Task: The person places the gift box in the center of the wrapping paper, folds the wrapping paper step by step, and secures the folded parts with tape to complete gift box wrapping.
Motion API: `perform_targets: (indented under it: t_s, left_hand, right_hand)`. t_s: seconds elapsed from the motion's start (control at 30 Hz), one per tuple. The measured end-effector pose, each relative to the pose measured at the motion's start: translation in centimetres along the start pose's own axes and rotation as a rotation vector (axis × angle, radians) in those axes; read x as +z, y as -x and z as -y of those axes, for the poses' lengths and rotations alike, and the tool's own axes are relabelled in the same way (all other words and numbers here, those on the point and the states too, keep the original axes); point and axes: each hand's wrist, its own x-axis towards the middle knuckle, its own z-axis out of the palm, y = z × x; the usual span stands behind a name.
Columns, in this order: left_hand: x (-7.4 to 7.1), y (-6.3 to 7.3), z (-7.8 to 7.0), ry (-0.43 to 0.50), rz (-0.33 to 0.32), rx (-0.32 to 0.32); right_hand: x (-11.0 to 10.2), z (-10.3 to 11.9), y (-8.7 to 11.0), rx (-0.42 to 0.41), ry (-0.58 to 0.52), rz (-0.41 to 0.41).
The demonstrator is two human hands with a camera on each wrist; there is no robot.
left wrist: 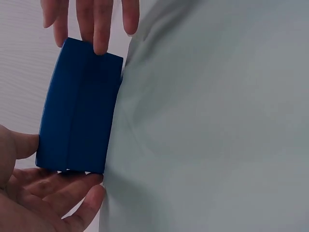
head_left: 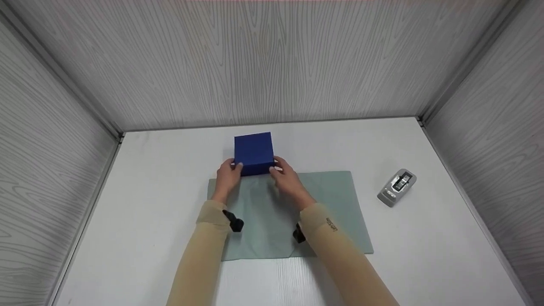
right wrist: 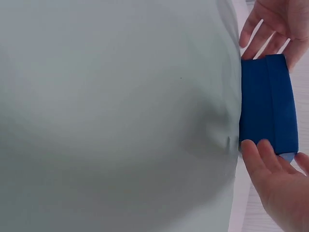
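A dark blue box (head_left: 254, 149) with a flat square top sits at the far edge of a grey-green cloth (head_left: 265, 221), between both hands. At its near left corner my left hand (head_left: 228, 178) grips it, the thumb on the near side; in the left wrist view that thumb (left wrist: 25, 145) touches the box's end. My right hand (head_left: 290, 182) holds the near right corner. Its fingers (right wrist: 270, 162) lie against the end of the box in the right wrist view. The underside of the box is hidden.
To the right of the cloth, a grey handheld device (head_left: 397, 188) with a black-framed window lies on the white table (head_left: 127, 221). Wood-grain panels (head_left: 263, 63) wall the back and both sides. Dark wrist mounts (head_left: 236, 224) show at the sleeves.
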Motion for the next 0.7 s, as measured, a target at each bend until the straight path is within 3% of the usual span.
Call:
perform_targets:
  t_s: [0.13, 0.4, 0.7]
  left_hand:
    - [0.0, 0.5, -0.2, 0.029, -0.018, 0.008]
    - [-0.1, 2.0, -1.2, 0.065, -0.013, 0.070]
    - [-0.1, 4.0, -2.5, 0.068, -0.045, 0.113]
  right_hand:
    - [-0.1, 0.2, 0.2, -0.056, 0.042, -0.057]
    - [-0.8, 1.1, 0.7, -0.059, 0.060, -0.145]
    - [-2.5, 0.9, 1.8, -0.073, -0.015, -0.142]
